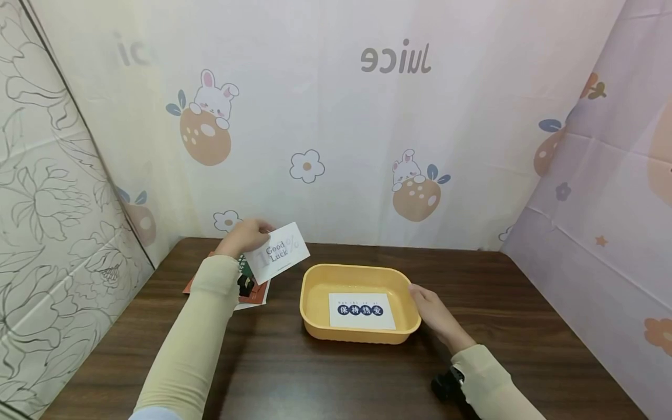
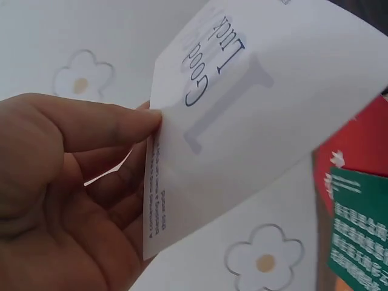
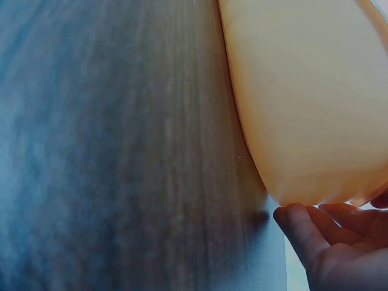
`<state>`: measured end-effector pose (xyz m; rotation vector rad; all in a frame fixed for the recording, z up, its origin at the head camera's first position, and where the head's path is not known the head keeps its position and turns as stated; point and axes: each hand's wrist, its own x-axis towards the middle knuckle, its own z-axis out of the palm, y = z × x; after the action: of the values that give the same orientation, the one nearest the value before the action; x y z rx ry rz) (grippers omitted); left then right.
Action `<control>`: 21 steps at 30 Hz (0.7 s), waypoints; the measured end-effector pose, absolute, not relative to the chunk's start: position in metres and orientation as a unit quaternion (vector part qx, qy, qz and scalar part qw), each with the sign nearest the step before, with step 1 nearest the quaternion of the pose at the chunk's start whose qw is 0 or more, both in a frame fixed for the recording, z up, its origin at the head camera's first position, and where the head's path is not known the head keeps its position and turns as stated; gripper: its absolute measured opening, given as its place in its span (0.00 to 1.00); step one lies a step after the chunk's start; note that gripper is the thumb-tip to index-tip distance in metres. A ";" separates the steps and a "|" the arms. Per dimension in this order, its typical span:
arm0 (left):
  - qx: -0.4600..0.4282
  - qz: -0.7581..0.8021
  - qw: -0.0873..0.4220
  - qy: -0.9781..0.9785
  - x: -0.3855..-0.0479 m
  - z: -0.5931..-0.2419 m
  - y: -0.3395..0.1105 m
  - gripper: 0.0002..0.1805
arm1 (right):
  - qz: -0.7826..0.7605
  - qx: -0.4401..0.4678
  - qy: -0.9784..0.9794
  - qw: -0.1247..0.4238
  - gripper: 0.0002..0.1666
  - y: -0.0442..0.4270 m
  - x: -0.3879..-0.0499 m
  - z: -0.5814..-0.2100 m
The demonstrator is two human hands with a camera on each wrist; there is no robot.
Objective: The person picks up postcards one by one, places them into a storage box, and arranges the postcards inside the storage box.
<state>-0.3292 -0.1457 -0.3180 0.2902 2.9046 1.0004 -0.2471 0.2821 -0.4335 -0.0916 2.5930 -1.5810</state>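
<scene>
tabletop [image 1: 336, 382], card [image 1: 362, 319] in yellow tray [image 1: 315, 297], head view only

L grip [image 1: 245, 237] pinched, R arm [image 1: 492, 380] fwd

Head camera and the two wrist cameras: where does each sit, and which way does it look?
Head: on the person's head, looking forward and down at the table; both sleeves, left grip and right grip show.
Left wrist: on that wrist, looking past the left grip at the Good Luck card, flowery backdrop behind.
Right wrist: on that wrist, looking at the yellow tray from close by; part of the right grip shows.
Shared: head and left wrist both see the card; head and right wrist both see the tray.
</scene>
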 end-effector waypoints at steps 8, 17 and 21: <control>0.119 0.350 0.023 0.929 -0.322 -0.302 -0.134 0.19 | -0.517 -0.028 0.854 0.052 0.36 0.282 -0.246 -0.433; 0.151 0.335 0.015 0.930 -0.318 -0.293 -0.123 0.18 | -0.516 -0.028 0.855 0.052 0.37 0.281 -0.247 -0.434; 0.168 0.320 0.015 0.932 -0.319 -0.291 -0.115 0.18 | -0.520 -0.027 0.852 0.051 0.37 0.282 -0.247 -0.434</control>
<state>-0.3185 -0.1152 -0.2906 0.5227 2.9019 0.9965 -0.2472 0.2818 -0.4340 -0.0809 2.5937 -1.5815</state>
